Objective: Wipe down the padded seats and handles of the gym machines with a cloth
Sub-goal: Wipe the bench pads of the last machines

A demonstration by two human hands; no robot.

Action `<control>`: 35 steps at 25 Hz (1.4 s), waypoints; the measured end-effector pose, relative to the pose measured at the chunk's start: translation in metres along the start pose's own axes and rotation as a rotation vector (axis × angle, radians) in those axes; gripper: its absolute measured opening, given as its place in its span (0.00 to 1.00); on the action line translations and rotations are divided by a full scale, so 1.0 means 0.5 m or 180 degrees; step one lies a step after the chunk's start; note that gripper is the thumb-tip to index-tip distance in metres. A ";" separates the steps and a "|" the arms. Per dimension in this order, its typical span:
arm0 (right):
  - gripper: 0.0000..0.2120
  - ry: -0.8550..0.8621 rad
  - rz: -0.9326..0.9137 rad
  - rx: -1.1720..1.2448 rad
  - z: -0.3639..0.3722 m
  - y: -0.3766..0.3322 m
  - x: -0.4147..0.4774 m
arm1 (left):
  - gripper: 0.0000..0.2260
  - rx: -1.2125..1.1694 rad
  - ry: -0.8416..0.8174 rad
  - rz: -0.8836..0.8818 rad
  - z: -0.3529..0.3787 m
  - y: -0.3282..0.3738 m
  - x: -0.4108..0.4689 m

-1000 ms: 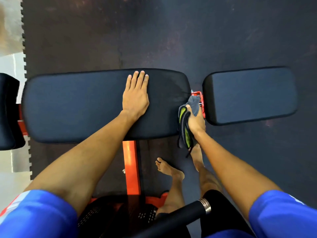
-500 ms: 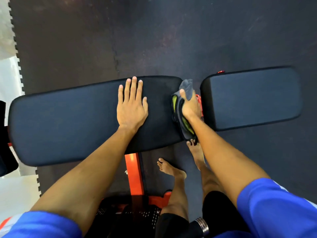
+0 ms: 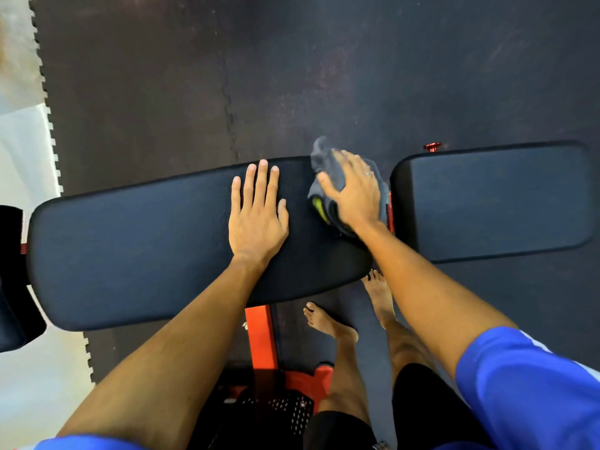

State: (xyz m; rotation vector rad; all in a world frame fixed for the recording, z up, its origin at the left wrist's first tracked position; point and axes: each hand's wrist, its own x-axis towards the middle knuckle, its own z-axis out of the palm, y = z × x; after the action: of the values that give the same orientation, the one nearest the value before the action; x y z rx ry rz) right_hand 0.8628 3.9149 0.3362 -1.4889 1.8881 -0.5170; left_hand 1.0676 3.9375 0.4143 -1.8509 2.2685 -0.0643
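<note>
Pressed grey cloth [image 3: 326, 165] down under flat-fingered right hand [image 3: 354, 193] at right end of long bench pad [image 3: 130, 248]; braced with left hand [image 3: 258, 212], fingers straight, mid-pad. Probably best swept leftward in overlapping strokes, left hand lifted clear.

Single head-worn view, facing steeply down, close over the bench pad [image 3: 130, 254] — wide-angle

Long pad [image 3: 136, 254]: matt black vinyl, fine grain. Cloth [image 3: 328, 177]: soft grey fabric w/ yellow-green trim. Frame [image 3: 259, 336]: glossy orange metal. Floor [image 3: 292, 76]: speckled rubber.
</note>
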 end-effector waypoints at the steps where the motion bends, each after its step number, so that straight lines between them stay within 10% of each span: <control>1: 0.28 -0.0022 0.0345 0.0247 -0.010 0.001 0.022 | 0.28 0.0005 -0.0007 0.0003 -0.001 0.000 0.000; 4: 0.24 -0.0257 0.0658 0.0074 -0.031 -0.026 0.061 | 0.28 0.0030 0.0017 -0.0013 0.000 0.002 -0.003; 10: 0.32 -0.0872 -0.0964 -0.0678 -0.032 -0.141 0.103 | 0.30 0.0002 0.0066 -0.0020 0.001 0.002 -0.002; 16: 0.29 -0.0837 0.0977 0.0282 -0.080 0.040 0.081 | 0.28 0.0023 0.0024 -0.0011 0.008 0.000 0.000; 22: 0.25 -0.0669 0.0927 0.0572 -0.176 0.023 0.026 | 0.27 -0.0224 -0.0362 -0.0085 -0.019 0.009 0.007; 30: 0.31 -0.0123 0.1013 0.1098 -0.413 -0.029 -0.118 | 0.31 -0.2947 -0.0984 0.0044 -0.277 0.227 0.007; 35: 0.25 0.0535 0.1120 0.1392 -0.621 -0.005 -0.211 | 0.36 -0.2906 -0.1245 0.0648 -0.439 0.391 0.031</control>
State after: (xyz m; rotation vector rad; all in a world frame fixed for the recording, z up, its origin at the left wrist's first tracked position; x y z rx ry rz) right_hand 0.6572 3.9857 0.5814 -0.8338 1.9487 -0.8404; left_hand 0.8345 3.9416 0.5937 -1.6871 2.3281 1.4328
